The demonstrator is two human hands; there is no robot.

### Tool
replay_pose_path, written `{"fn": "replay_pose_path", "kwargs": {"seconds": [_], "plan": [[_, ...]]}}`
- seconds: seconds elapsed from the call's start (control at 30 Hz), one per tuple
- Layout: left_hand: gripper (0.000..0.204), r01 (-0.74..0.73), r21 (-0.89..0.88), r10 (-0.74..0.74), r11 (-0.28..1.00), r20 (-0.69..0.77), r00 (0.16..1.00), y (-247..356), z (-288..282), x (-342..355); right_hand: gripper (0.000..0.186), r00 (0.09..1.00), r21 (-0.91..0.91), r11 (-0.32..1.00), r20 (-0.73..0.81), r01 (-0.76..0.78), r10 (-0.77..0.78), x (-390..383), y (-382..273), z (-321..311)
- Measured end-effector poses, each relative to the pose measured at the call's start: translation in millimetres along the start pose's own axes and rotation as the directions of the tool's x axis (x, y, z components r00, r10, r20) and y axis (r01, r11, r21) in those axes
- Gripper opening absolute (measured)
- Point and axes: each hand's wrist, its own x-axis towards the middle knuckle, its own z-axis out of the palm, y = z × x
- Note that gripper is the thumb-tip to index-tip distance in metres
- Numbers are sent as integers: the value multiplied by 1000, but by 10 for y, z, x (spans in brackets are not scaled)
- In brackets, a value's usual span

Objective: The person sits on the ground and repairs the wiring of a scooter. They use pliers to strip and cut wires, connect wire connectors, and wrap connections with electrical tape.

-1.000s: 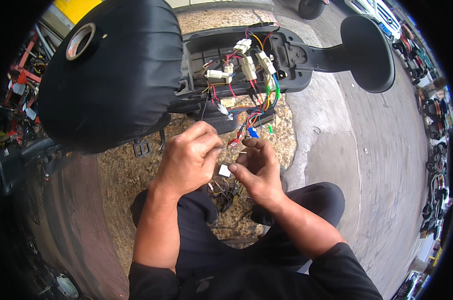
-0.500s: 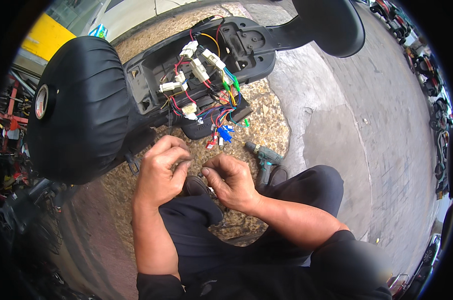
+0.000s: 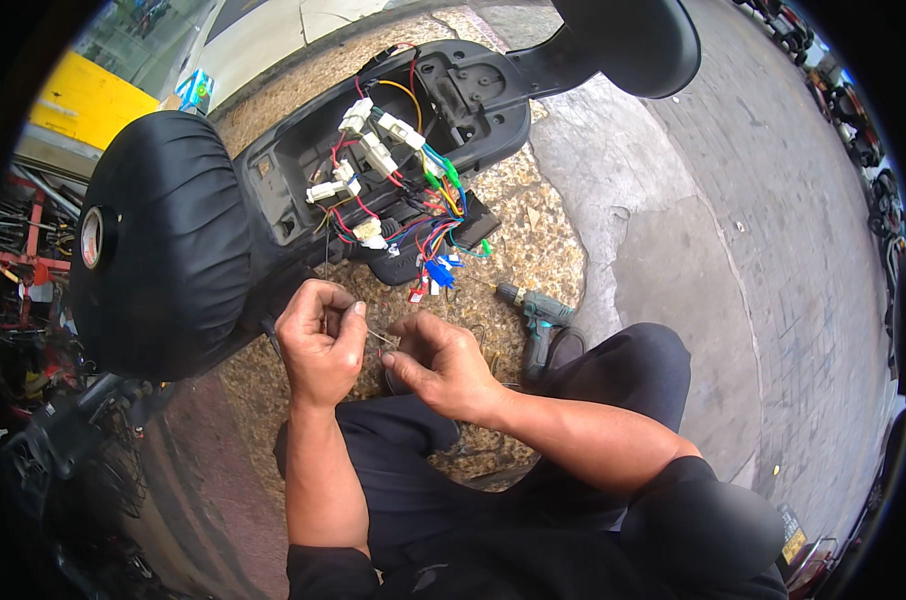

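In front of me, my left hand (image 3: 323, 340) is closed, with thumb and fingertips pinching a thin wire (image 3: 379, 336). The wire spans the small gap to my right hand (image 3: 448, 365), whose curled fingers and thumb close around its other end. Exactly how the right fingertips grip it is hard to see. Beyond the hands, a bundle of coloured wires (image 3: 435, 232) hangs from an open black scooter body (image 3: 298, 165). White plug connectors (image 3: 378, 155) lie over that opening, and a blue connector (image 3: 439, 272) dangles at the bundle's near end.
A black scooter seat (image 3: 168, 240) with a tape roll (image 3: 93, 237) on it stands at the left. The cordless drill (image 3: 539, 322) lies on the pebbled ground near my right shoe (image 3: 567, 350). A black mudguard (image 3: 633, 45) juts out at the top right.
My left thumb has straightened upward, and the fingers of my right hand have come a little left. The thin wire now shows between the hands. The whole view has shifted slightly.
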Motion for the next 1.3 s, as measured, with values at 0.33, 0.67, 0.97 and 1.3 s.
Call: {"fn": "replay_pose_path", "kwargs": {"seconds": [0.33, 0.67, 0.97, 1.3], "plan": [[31, 171, -4, -171, 985, -66, 983, 92, -9, 40, 9, 999, -103, 993, -11, 52, -54, 26, -36, -49], [26, 486, -142, -427, 862, 314, 848, 50, -152, 21, 12, 988, -175, 974, -35, 142, -151, 80, 48, -81], [9, 546, -308, -444, 779, 343, 828, -13, -122, 8, 19, 950, 145, 947, 167, -287, 262, 119, 35, -117], [11, 571, -367, -462, 734, 346, 816, 37, -94, 43, 31, 980, 171, 970, 129, -171, 150, 59, -5, -135]]}}
